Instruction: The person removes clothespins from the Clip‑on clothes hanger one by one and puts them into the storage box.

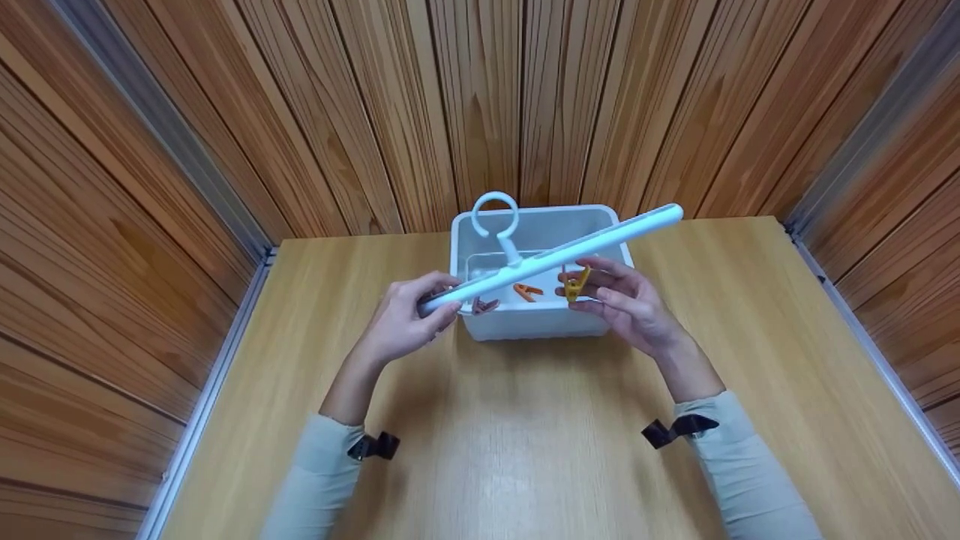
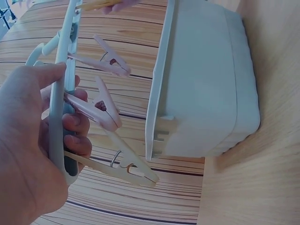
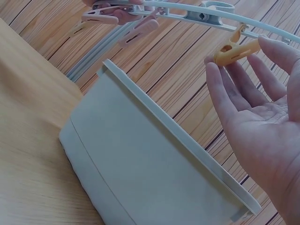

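Observation:
A pale blue hanger bar [image 1: 600, 241] with a ring-shaped hook [image 1: 495, 196] is held tilted above a bin, its right end higher. My left hand [image 1: 401, 319] grips the bar's lower left end. With thumb and fingertips, my right hand [image 1: 634, 307] pinches a yellow clothespin [image 3: 236, 52] that hangs under the bar's right half. Two pink clothespins [image 2: 101, 110] and a cream clothespin [image 2: 133, 174] hang near my left hand, best seen in the left wrist view. An orange clothespin [image 1: 528, 292] shows below the bar in the head view.
The pale grey bin [image 1: 536, 325] stands at the back of the wooden table [image 1: 517, 450], close to the slatted wall [image 1: 480, 112]. A clear container [image 1: 474, 264] shows partly inside it. Metal rails [image 1: 202, 397] run along the table's sides.

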The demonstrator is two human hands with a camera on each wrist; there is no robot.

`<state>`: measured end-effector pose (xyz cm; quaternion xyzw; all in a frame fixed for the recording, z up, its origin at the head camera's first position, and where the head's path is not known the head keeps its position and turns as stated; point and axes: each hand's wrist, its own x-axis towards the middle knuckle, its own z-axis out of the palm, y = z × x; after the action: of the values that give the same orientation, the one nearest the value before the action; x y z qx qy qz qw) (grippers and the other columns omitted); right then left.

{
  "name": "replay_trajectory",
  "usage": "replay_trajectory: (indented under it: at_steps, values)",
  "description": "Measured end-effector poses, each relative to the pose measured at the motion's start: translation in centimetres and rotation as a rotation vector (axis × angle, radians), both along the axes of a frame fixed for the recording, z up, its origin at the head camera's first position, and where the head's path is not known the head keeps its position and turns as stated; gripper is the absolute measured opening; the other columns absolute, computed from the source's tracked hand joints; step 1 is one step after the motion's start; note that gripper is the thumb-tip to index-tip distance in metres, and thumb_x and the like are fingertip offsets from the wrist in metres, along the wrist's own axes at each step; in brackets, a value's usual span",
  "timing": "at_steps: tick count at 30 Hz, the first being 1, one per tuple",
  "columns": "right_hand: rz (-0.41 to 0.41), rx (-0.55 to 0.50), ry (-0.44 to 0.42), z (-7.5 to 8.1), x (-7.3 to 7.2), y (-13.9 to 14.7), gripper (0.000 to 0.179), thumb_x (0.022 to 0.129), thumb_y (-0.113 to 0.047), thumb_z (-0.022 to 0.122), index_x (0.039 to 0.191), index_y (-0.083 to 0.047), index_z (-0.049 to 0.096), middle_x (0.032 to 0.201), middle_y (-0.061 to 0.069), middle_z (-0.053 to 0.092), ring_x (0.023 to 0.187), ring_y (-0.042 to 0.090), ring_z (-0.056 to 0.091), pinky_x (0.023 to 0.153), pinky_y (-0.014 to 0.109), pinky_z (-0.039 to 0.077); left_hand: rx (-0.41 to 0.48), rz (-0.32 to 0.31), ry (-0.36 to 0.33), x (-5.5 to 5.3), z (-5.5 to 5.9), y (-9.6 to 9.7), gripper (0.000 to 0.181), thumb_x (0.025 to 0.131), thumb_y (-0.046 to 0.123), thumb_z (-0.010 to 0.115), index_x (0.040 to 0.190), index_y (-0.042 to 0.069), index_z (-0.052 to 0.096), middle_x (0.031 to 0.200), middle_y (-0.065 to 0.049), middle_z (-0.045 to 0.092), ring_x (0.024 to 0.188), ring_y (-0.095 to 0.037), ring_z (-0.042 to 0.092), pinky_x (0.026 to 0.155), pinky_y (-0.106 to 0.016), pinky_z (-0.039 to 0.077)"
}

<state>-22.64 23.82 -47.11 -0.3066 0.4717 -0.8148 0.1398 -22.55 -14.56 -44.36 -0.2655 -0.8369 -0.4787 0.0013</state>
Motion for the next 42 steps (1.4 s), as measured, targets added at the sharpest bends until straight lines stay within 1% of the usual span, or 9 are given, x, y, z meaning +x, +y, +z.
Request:
replay_trajectory:
  at_steps: [7, 11, 18, 21, 24, 29, 34, 38, 42]
  values:
    - [0.025, 0.011, 0.030, 0.10, 0.08, -0.11, 0.055, 0.113, 0.008, 0.042, 0.153, -0.019, 0.068, 0.150, -0.001, 0.075, 0.139, 0.016, 0.072, 0.114, 0.033, 0.062, -0.011, 0.013, -0.024, 0.23, 0.05, 0.10, 0.031, 0.110, 0.025, 0.073, 0.137, 0.010, 0.076, 0.095, -0.011, 0.076, 0.073, -0.014, 0.065, 0.065, -0.023, 0.052]
    - [0.051, 0.028, 0.065, 0.02, -0.08, -0.21, 0.058, 0.113, 0.010, 0.040, 0.152, -0.021, 0.070, 0.148, -0.002, 0.076, 0.138, 0.016, 0.073, 0.114, 0.032, 0.062, -0.006, -0.008, -0.052, 0.31, 0.06, 0.13, 0.030, 0.111, 0.025, 0.070, 0.137, 0.009, 0.076, 0.095, -0.011, 0.075, 0.072, -0.014, 0.065, 0.063, -0.022, 0.051]
    - [0.072, 0.107, 0.126, -0.15, -0.34, -0.20, 0.063, 0.110, 0.014, 0.038, 0.150, -0.021, 0.071, 0.146, -0.003, 0.078, 0.138, 0.015, 0.073, 0.113, 0.033, 0.061, -0.024, -0.034, -0.057, 0.31, 0.01, 0.15, 0.023, 0.112, 0.026, 0.067, 0.130, 0.013, 0.076, 0.090, -0.009, 0.075, 0.071, -0.015, 0.064, 0.062, -0.022, 0.049]
    - [0.097, 0.122, 0.144, -0.20, -0.35, -0.14, 0.063, 0.110, 0.014, 0.036, 0.150, -0.020, 0.071, 0.145, -0.002, 0.078, 0.138, 0.015, 0.073, 0.115, 0.034, 0.059, -0.025, -0.054, -0.088, 0.38, 0.07, 0.09, 0.024, 0.113, 0.027, 0.067, 0.132, 0.014, 0.075, 0.091, -0.010, 0.074, 0.072, -0.015, 0.064, 0.062, -0.022, 0.050]
    - [0.131, 0.114, 0.172, -0.33, -0.46, -0.13, 0.060, 0.111, 0.013, 0.037, 0.151, -0.018, 0.070, 0.143, 0.001, 0.079, 0.137, 0.016, 0.073, 0.117, 0.035, 0.059, -0.017, -0.076, -0.122, 0.40, 0.11, 0.05, 0.024, 0.114, 0.027, 0.066, 0.133, 0.015, 0.074, 0.092, -0.010, 0.074, 0.072, -0.017, 0.064, 0.062, -0.022, 0.051]
    - [0.191, 0.057, 0.210, -0.40, -0.61, -0.25, 0.057, 0.110, 0.014, 0.038, 0.155, -0.008, 0.066, 0.138, 0.006, 0.078, 0.131, 0.019, 0.076, 0.116, 0.037, 0.061, -0.004, -0.119, -0.162, 0.39, 0.13, -0.08, 0.025, 0.114, 0.025, 0.066, 0.135, 0.013, 0.073, 0.096, -0.013, 0.074, 0.077, -0.018, 0.065, 0.064, -0.022, 0.052]
    - [0.257, -0.002, 0.253, -0.43, -0.71, -0.37, 0.054, 0.112, 0.013, 0.040, 0.159, -0.002, 0.059, 0.139, 0.009, 0.077, 0.128, 0.020, 0.078, 0.114, 0.037, 0.063, -0.027, -0.162, -0.172, 0.45, 0.31, -0.32, 0.028, 0.114, 0.027, 0.065, 0.137, 0.013, 0.073, 0.100, -0.015, 0.076, 0.084, -0.018, 0.066, 0.072, -0.026, 0.053]
    - [0.325, -0.032, 0.264, -0.64, -0.78, -0.26, 0.051, 0.113, 0.012, 0.043, 0.161, 0.001, 0.055, 0.143, 0.011, 0.075, 0.131, 0.021, 0.077, 0.114, 0.036, 0.063, -0.050, -0.193, -0.173, 0.44, 0.45, -0.56, 0.030, 0.114, 0.027, 0.066, 0.138, 0.011, 0.073, 0.100, -0.016, 0.077, 0.085, -0.018, 0.067, 0.074, -0.026, 0.053]
    - [0.355, -0.032, 0.269, -0.85, -0.85, -0.15, 0.049, 0.114, 0.011, 0.045, 0.161, 0.003, 0.053, 0.144, 0.012, 0.074, 0.131, 0.021, 0.077, 0.112, 0.034, 0.064, -0.058, -0.196, -0.172, 0.35, 0.57, -0.78, 0.029, 0.113, 0.026, 0.068, 0.137, 0.010, 0.074, 0.099, -0.015, 0.077, 0.085, -0.018, 0.067, 0.074, -0.026, 0.051]
